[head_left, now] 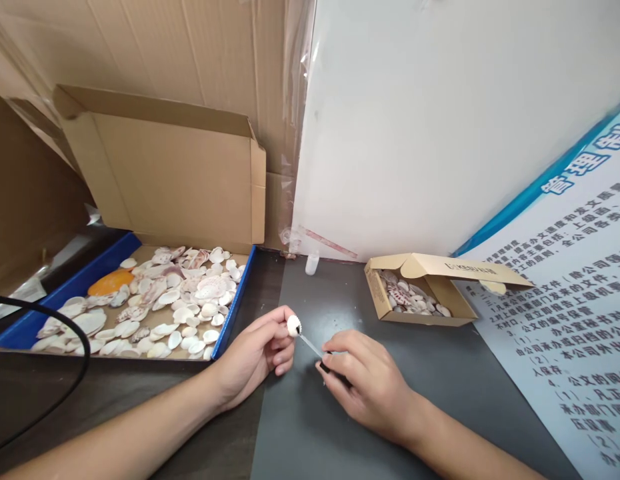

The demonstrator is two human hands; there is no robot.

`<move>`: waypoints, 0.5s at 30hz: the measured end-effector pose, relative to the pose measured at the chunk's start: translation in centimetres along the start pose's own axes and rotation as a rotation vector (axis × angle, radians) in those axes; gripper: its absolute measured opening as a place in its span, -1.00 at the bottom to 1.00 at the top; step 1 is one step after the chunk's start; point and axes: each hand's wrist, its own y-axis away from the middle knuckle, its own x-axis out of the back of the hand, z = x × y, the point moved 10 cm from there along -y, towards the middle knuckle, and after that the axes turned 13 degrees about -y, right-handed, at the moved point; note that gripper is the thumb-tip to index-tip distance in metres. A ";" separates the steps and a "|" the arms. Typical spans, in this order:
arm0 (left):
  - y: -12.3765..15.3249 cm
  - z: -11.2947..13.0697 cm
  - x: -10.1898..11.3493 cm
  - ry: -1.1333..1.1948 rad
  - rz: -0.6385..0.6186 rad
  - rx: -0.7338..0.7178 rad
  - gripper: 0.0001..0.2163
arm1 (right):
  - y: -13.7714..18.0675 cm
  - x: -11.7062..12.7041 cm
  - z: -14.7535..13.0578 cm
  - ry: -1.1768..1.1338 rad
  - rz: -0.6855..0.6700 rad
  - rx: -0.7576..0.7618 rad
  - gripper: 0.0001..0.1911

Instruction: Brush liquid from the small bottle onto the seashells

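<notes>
My left hand [263, 353] pinches a small white ribbed seashell [293, 325] between thumb and fingertips, just above the table. My right hand [363, 380] is closed around the black handle of a slim tool [311, 345] with a thin pale shaft. The shaft points up and left, its far end at the shell's lower right edge, where a small dark spot shows. Whether the tool is a brush or a blade I cannot tell. Left of my left hand, an open blue-sided cardboard box [233, 300] holds many shells [210, 288] and one orange piece [110, 283].
A smaller open cardboard box [425, 321] with patterned shells [407, 295] stands at the back right. Near the wall is a small whitish container [313, 263]. A black cable [85, 353] loops at the left. A printed poster [565, 287] borders the right side.
</notes>
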 end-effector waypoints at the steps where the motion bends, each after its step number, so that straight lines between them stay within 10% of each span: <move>1: 0.0 0.0 0.0 0.005 0.003 0.001 -0.92 | 0.0 -0.1 0.3 -0.008 -0.002 -0.028 -0.88; 15: 0.2 0.1 0.0 0.017 0.014 0.003 -0.92 | -0.3 0.1 -0.2 -0.062 0.032 -0.032 -0.87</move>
